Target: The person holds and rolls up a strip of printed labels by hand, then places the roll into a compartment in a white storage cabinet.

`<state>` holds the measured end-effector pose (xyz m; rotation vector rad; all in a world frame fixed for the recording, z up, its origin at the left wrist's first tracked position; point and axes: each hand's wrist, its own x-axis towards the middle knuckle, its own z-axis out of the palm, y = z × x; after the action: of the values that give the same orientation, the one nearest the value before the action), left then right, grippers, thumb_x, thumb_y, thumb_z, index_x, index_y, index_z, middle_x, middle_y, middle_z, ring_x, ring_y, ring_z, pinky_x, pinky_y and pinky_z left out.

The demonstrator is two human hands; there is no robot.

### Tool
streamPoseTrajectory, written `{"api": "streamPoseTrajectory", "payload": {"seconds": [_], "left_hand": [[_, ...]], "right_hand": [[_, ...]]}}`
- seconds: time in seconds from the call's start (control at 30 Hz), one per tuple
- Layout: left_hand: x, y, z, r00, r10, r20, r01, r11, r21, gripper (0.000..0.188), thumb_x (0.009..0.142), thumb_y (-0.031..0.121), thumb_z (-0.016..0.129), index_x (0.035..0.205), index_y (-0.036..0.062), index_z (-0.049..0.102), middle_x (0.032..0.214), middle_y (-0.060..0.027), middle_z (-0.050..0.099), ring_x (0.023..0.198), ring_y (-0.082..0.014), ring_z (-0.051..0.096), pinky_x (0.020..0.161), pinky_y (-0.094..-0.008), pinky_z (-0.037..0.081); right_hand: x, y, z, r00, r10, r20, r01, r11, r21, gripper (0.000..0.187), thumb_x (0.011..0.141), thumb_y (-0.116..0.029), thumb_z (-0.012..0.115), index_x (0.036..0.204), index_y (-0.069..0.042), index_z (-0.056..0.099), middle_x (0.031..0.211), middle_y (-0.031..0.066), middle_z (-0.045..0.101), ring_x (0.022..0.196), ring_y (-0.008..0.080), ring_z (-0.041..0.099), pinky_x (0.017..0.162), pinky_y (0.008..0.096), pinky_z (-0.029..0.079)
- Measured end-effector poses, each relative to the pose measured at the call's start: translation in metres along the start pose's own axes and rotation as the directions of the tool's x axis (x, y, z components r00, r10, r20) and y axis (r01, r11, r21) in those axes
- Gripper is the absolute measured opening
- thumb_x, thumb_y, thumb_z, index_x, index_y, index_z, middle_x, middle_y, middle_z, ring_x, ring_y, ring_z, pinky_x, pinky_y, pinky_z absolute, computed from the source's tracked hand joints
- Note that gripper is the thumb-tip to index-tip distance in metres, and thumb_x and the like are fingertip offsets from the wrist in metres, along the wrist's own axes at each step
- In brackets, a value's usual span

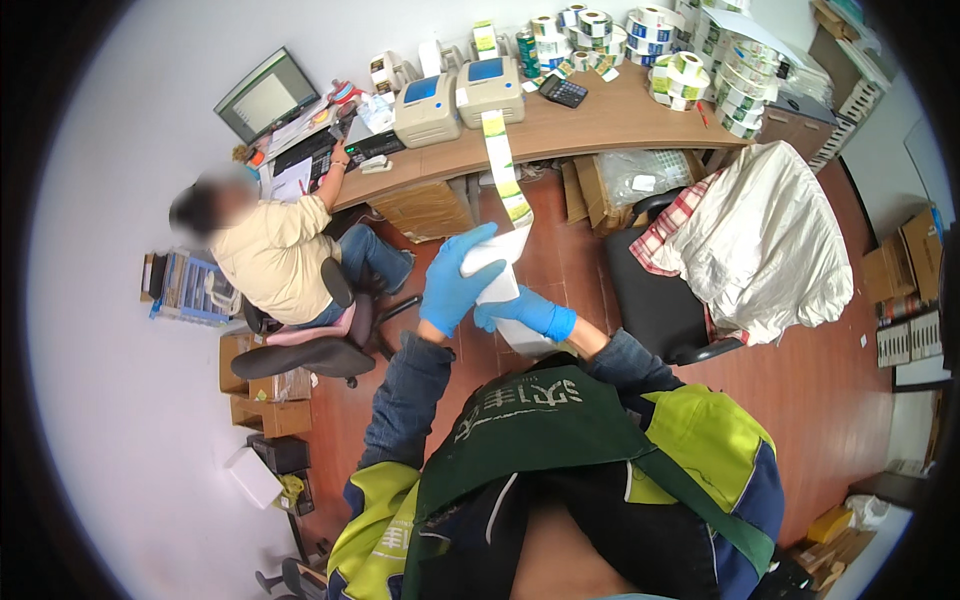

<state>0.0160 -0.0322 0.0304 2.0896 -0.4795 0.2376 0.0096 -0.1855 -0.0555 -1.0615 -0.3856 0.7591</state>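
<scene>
My left grip [452, 282], in a blue glove, is pinched tight on the white, folded near end of the label strip [506, 180]. My right grip [540, 314] is by that same end; I can't tell if it is closed on the paper. Right of the strip is a black chair [648, 300] with a white cloth [770, 240]. Left of the strip sits a person [268, 255]. At the strip's far end is a printer [490, 98] on the desk [625, 122].

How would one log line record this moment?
Left hand: holding folded white strip; right hand: at its lower part; printer: label strip hanging out
</scene>
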Motion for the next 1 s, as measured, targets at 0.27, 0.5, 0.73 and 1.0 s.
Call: {"api": "streamPoseTrajectory", "payload": {"seconds": [0.27,0.5,0.73,1.0], "left_hand": [[-0.002,-0.039,-0.008,0.870,-0.305,0.386,0.489,0.629,-0.605,0.039,0.093,0.018,0.060,0.127,-0.0009,0.057,0.111,-0.0094,0.066,0.100,-0.0152,0.062,0.087,-0.0284,0.050],[0.002,-0.019,-0.001,0.815,-0.206,0.541,0.542,0.599,-0.589,0.047,0.087,0.017,0.068,0.128,-0.0023,0.056,0.114,-0.0099,0.067,0.089,-0.0115,0.064,0.069,-0.0243,0.052],[-0.009,-0.022,-0.013,0.828,-0.314,0.464,0.485,0.817,-0.312,0.046,0.085,0.018,0.071,0.126,0.0002,0.059,0.113,-0.0089,0.068,0.084,-0.0091,0.064,0.063,-0.0207,0.052],[-0.013,-0.022,-0.009,0.859,-0.164,0.485,0.465,0.647,-0.605,0.055,0.083,0.015,0.070,0.133,0.0008,0.053,0.125,-0.0113,0.061,0.093,-0.0161,0.063,0.085,-0.0320,0.052]], "right_hand": [[-0.017,-0.024,0.010,0.999,-0.030,-0.027,0.035,0.976,0.217,0.033,0.087,-0.010,0.066,0.118,-0.002,0.056,0.100,0.0103,0.067,0.078,0.0139,0.063,0.070,0.0284,0.054],[0.003,-0.014,-0.011,0.991,0.058,0.117,-0.066,0.995,0.068,0.031,0.092,-0.012,0.062,0.120,0.000,0.056,0.106,0.0144,0.067,0.084,0.0193,0.066,0.076,0.0317,0.056],[0.001,-0.018,-0.004,0.982,0.013,0.189,-0.046,0.984,0.169,0.033,0.093,-0.015,0.061,0.122,0.001,0.055,0.107,0.0162,0.067,0.089,0.0225,0.067,0.078,0.0347,0.057],[-0.006,-0.027,0.005,0.949,0.061,0.308,-0.120,0.977,0.175,0.035,0.094,-0.014,0.059,0.125,0.001,0.055,0.112,0.0144,0.067,0.090,0.0220,0.067,0.080,0.0339,0.056]]}}
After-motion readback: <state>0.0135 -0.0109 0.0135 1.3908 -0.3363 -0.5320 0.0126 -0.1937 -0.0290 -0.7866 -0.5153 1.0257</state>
